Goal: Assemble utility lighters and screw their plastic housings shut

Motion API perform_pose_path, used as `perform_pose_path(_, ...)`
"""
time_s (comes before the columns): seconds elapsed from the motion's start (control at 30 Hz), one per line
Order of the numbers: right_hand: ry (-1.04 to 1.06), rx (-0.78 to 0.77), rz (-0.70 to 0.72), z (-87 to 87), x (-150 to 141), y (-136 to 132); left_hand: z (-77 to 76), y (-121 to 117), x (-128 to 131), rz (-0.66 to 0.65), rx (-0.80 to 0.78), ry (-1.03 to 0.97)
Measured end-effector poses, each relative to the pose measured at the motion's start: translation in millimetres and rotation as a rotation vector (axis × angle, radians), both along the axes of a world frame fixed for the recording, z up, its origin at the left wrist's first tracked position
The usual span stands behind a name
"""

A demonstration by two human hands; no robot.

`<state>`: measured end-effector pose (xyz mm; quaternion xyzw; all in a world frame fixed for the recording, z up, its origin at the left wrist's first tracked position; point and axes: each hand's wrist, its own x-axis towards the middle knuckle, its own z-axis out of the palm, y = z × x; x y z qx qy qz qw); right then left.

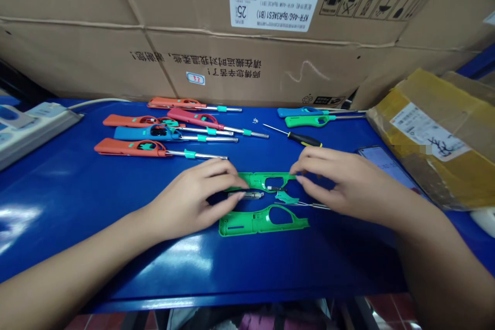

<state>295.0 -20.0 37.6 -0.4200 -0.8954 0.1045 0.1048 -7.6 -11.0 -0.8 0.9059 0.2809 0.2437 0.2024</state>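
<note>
Right hand point(336, 175): holds the narrow right tip of the far green half-shell point(255, 180) between thumb and forefinger, set close together. Left hand point(195, 191): curls low over the opposite end, thumb beside a clear tank point(253, 195); cannot tell whether pinching or merely touching, with the contact hidden. Set at both ends, probably to steady so light a shell without covering its middle.

On the blue desk point(77, 185), nearer the body: the near green half-shell point(261, 220), hollow side up, likely laid so to show its ribs and slots. Between the halves: tank, teal trigger point(286, 198) and metal rod point(319, 206), presumably kept together for easy reach of both hands.

Beyond: a screwdriver point(305, 139), handle toward the right hand, perhaps for quick pickup. Off to the left: a group of lighters point(119, 147), nozzles pointing right, apparently set apart to avoid mixing with the loose parts.
</note>
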Motion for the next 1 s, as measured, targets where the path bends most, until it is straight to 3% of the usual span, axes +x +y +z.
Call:
perform_pose_path(0.13,-0.088,0.032,-0.059,0.3,4,7,-1.9,15,-9,0.060,0.070,0.056)
perform_pose_path(0.27,-0.170,-0.043,-0.080,-4.9,3,12,-7.4,25,-15,0.028,0.064,0.078)
perform_pose_path(0.47,-0.115,-0.142,-0.107,-15.6,-4,16,-15.1,30,-14,0.068,0.034,0.031)
perform_pose_path(0.73,-0.030,-0.092,-0.230,-24.0,-5,20,-21.8,36,-13,0.148,0.139,0.020)
perform_pose_path(0.87,0.036,-0.181,-0.164,-18.2,-3,17,-16.0,32,-12,0.156,0.186,0.006)
perform_pose_path(1.0,0.002,-0.273,-0.075,-16.5,-4,15,-8.1,23,-9,0.048,0.197,0.012)
